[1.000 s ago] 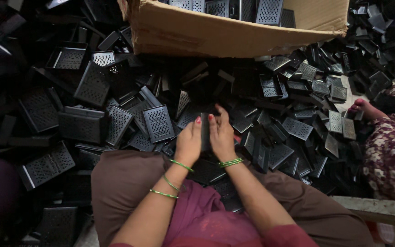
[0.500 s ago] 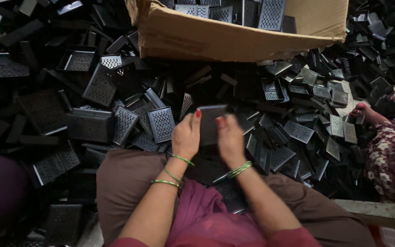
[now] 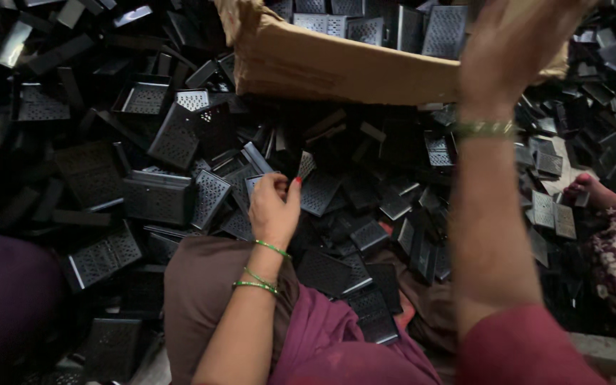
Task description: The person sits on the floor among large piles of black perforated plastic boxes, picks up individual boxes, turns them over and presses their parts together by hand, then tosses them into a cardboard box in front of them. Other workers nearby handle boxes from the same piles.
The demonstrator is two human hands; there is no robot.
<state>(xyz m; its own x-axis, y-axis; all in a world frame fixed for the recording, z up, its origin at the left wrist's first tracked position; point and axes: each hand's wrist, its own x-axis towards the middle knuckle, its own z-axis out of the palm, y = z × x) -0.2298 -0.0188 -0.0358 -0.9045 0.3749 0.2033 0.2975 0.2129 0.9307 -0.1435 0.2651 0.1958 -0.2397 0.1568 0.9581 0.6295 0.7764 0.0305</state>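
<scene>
- Your left hand [image 3: 274,210] is low at the near edge of the heap, just beyond your lap [image 3: 201,285]. Its fingers are curled over the top edge of a black perforated piece [image 3: 254,184], with the thumb pressed in beside it. That reads as a grasp on the piece, which lies among its neighbours and is not lifted clear.
- Your right hand [image 3: 515,50] is raised high at the near wall of the cardboard box [image 3: 336,71], over the box's right end. It is blurred and seen from behind, so you cannot tell whether it is clenched, released or carrying anything.
- The box leans over the far side of the heap and has grille plates [image 3: 443,28] stacked upright inside it.
- Judged from this, the step in hand is a hand-over between picking and boxing, with one hand up at the box and the other taking hold in the heap of black parts [image 3: 172,142].
- The next move calls for freeing the gripped piece from the overlapping parts that touch it, then carrying it over the box's near wall without catching the rim.
- Another person's hand [image 3: 582,187] works at the right edge of the heap, well apart from yours.
</scene>
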